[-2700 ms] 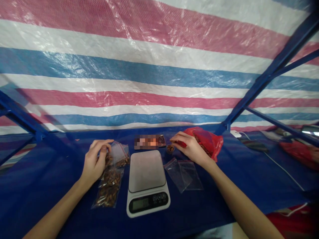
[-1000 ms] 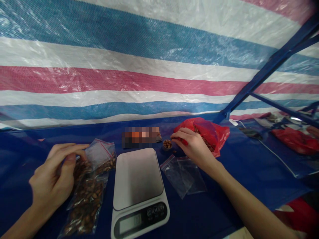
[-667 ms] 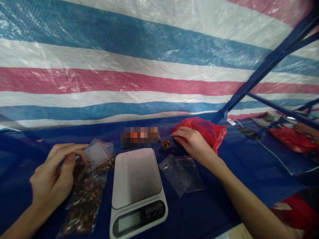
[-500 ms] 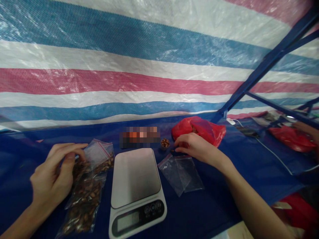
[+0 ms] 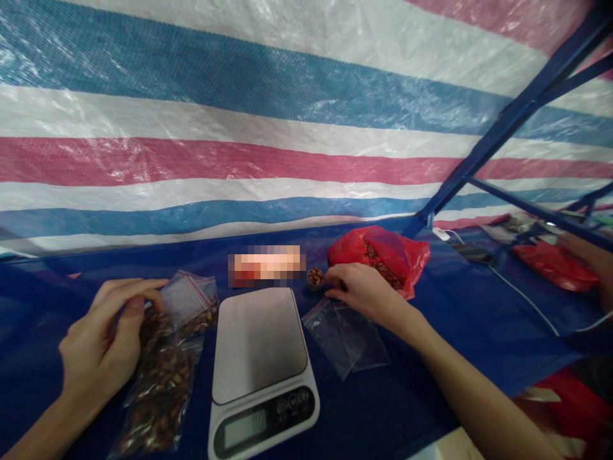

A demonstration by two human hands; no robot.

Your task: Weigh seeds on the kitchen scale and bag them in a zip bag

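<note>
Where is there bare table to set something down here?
The table looks bare below the clear bags, between scale and right forearm; between that forearm and the white cable; and behind the nut bags, before the tarp. It is crowded left of the scale (nut bags, left hand) and around the cup (right hand, nearer red bag).

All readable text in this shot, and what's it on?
"00": grey display of the white rectangular scale; any point or further digit unclear.
Marks on the scale's round black buttons: too small and blurred.
Pixelated rectangle behind the scale: unreadable.
No other readable text.
</note>
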